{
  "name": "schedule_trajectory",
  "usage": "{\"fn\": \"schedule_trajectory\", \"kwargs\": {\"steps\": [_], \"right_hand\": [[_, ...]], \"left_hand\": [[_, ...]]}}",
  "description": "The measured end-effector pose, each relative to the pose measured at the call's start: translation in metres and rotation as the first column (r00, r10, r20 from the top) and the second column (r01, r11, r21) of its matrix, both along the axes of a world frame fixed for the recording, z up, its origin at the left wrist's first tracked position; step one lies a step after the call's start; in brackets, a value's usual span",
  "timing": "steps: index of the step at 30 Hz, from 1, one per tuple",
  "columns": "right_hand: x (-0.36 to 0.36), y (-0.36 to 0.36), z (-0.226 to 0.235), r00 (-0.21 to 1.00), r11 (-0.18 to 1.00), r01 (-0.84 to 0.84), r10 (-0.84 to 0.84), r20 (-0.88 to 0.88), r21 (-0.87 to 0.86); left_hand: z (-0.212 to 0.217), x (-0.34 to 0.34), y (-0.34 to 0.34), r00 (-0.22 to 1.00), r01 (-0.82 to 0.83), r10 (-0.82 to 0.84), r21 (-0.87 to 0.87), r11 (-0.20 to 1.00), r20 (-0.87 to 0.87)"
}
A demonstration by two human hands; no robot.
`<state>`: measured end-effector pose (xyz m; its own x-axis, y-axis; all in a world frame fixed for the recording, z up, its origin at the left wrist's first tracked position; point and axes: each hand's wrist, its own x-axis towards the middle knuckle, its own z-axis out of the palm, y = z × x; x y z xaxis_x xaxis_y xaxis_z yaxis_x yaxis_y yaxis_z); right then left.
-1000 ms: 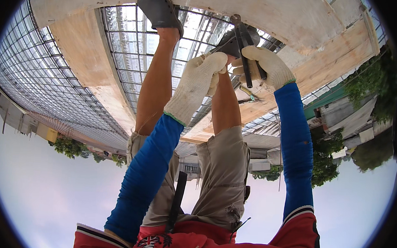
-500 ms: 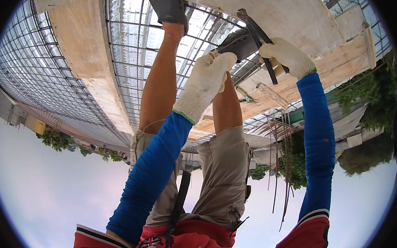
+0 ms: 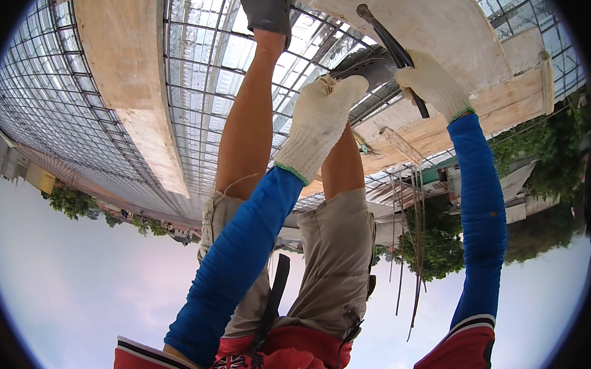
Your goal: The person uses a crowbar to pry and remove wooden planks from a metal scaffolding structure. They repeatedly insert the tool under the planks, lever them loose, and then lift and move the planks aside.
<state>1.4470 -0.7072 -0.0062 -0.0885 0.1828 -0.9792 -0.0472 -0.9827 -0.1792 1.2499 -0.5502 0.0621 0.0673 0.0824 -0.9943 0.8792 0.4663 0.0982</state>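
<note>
My right hand (image 3: 438, 85), in a white knitted glove, is closed around a pair of dark pincers (image 3: 395, 45). Their head points up and left, away from me, and the handles lie close together in the grip. To the left, my left hand (image 3: 323, 116), also gloved, is curled closed in front of my right leg and shoe. What its fingers hold, if anything, is hidden. The two hands are apart. Beneath them spreads a grid of steel reinforcing bars (image 3: 201, 68) over shiny, ridged sheeting.
A long plywood board (image 3: 126, 58) lies across the bars at left. More plywood (image 3: 441, 19) lies around the right hand, with a short wood piece (image 3: 403, 144) on it. Thin rods (image 3: 419, 229) stand beyond, near trees (image 3: 541, 155). My dark shoe (image 3: 267, 12) is on the mesh.
The pincers' handles, spread apart before, have come together in my right hand. Both hands have shifted slightly to the right in the view.
</note>
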Motion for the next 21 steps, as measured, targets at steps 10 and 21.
{"fn": "schedule_trajectory", "kwargs": {"steps": [10,21], "right_hand": [[-0.05,-0.059,0.003,0.681,0.775,-0.622,0.604,0.413,-0.109],[-0.082,-0.028,-0.001,0.763,0.89,-0.446,0.432,0.48,-0.092]], "left_hand": [[-0.003,-0.002,-0.004,0.995,-0.072,0.076,-0.058,0.996,0.071],[0.002,-0.004,-0.001,0.984,-0.17,0.175,-0.118,0.978,0.032]]}}
